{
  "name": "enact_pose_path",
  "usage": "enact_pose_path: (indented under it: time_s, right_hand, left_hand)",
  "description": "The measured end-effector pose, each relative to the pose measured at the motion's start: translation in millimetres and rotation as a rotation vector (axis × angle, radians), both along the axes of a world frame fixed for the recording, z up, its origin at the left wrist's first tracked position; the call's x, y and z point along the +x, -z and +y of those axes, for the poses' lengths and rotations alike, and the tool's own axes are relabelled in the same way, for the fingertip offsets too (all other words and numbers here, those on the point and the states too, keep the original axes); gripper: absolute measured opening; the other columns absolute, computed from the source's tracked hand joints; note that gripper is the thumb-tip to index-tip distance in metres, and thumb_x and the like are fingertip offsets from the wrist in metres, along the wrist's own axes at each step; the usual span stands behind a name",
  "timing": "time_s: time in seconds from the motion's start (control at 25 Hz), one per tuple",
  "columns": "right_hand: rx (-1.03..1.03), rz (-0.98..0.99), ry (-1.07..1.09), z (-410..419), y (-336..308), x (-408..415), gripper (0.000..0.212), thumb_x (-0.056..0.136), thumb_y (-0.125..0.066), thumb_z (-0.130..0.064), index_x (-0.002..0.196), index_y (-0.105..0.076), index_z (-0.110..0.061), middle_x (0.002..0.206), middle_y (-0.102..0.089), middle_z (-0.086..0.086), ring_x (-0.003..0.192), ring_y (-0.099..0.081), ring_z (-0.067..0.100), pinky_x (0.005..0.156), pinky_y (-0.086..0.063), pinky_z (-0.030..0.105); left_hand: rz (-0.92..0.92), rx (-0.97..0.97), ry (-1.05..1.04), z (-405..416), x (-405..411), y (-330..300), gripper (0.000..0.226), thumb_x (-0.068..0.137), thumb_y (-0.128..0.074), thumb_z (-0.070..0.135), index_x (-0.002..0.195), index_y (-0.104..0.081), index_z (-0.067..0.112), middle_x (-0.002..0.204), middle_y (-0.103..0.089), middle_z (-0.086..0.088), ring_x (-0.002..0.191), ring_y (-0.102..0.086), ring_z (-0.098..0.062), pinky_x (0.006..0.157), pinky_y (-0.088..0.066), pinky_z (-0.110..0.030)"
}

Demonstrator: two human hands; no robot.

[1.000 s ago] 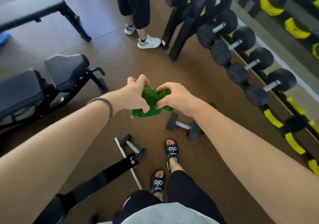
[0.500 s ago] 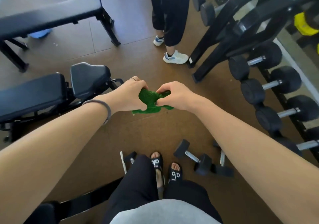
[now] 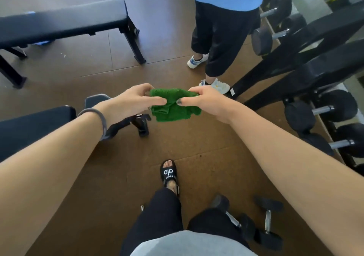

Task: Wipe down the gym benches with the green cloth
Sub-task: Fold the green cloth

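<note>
The green cloth (image 3: 174, 106) hangs in the air in front of me, stretched between both hands. My left hand (image 3: 132, 102) pinches its left edge and my right hand (image 3: 204, 102) pinches its right edge. A flat black bench (image 3: 63, 22) stands at the upper left. A second black padded bench (image 3: 37, 125) lies at the left, partly hidden under my left forearm, with its seat pad (image 3: 96, 100) just behind my left hand.
A person in a blue top and black trousers (image 3: 220, 38) stands just beyond the cloth. A black dumbbell rack (image 3: 307, 58) runs along the right. Loose dumbbells (image 3: 248, 226) lie on the brown floor by my right foot.
I have stepped forward, so the benches and the standing person look nearer. My hands have drawn apart and spread the bunched cloth wider between them.
</note>
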State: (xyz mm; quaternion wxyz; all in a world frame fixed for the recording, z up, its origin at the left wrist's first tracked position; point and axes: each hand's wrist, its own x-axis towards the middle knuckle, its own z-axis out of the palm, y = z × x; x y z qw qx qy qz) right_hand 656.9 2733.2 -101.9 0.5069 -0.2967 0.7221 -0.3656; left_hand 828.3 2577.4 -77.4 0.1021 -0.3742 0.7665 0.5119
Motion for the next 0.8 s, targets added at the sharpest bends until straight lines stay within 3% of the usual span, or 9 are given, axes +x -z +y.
enact_pose_path:
  time_s: [0.12, 0.32, 0.52, 0.68, 0.8]
  right_hand:
    - [-0.025, -0.220, 0.126, -70, -7, -25, 0.021, 0.093, -0.074, -0.021, 0.112, -0.071, -0.011, 0.108, -0.079, 0.004, 0.101, -0.075, 0.020, 0.090, -0.059, 0.035]
    - [-0.047, -0.284, 0.187, -165, -14, -68, 0.033, 0.092, -0.075, -0.020, 0.123, -0.067, -0.011, 0.112, -0.078, 0.003, 0.103, -0.075, 0.020, 0.088, -0.062, 0.040]
    - [-0.015, -0.192, 0.185, -252, -3, -133, 0.027, 0.088, -0.080, -0.019, 0.110, -0.069, -0.006, 0.101, -0.079, 0.010, 0.089, -0.078, 0.024, 0.070, -0.064, 0.036]
    - [-0.018, -0.289, 0.227, -328, 5, -188, 0.030, 0.088, -0.079, -0.014, 0.115, -0.068, -0.005, 0.106, -0.079, 0.011, 0.097, -0.077, 0.026, 0.077, -0.064, 0.036]
    - [-0.022, -0.427, 0.229, -386, 7, -221, 0.043, 0.086, -0.079, -0.018, 0.125, -0.065, -0.004, 0.112, -0.077, 0.011, 0.105, -0.075, 0.027, 0.093, -0.061, 0.042]
  left_hand:
    - [0.128, 0.324, -0.183, -68, -23, -5, 0.032, 0.097, -0.068, 0.023, 0.124, -0.059, 0.008, 0.119, -0.073, -0.007, 0.105, -0.074, -0.020, 0.088, -0.060, -0.028]
    - [0.192, 0.492, -0.340, -152, -71, -18, 0.031, 0.101, -0.063, 0.018, 0.130, -0.053, 0.012, 0.123, -0.072, -0.009, 0.106, -0.074, -0.025, 0.096, -0.058, -0.042]
    - [0.142, 0.424, -0.365, -232, -131, -16, 0.028, 0.099, -0.065, 0.015, 0.125, -0.056, 0.012, 0.124, -0.070, -0.009, 0.106, -0.074, -0.023, 0.091, -0.061, -0.040]
    - [0.111, 0.342, -0.415, -302, -186, -17, 0.026, 0.098, -0.067, 0.019, 0.122, -0.060, 0.011, 0.122, -0.071, -0.008, 0.101, -0.076, -0.020, 0.084, -0.063, -0.036]
    - [0.129, 0.296, -0.454, -352, -220, -15, 0.028, 0.098, -0.068, 0.021, 0.122, -0.061, 0.008, 0.118, -0.073, -0.010, 0.097, -0.077, -0.020, 0.081, -0.064, -0.035]
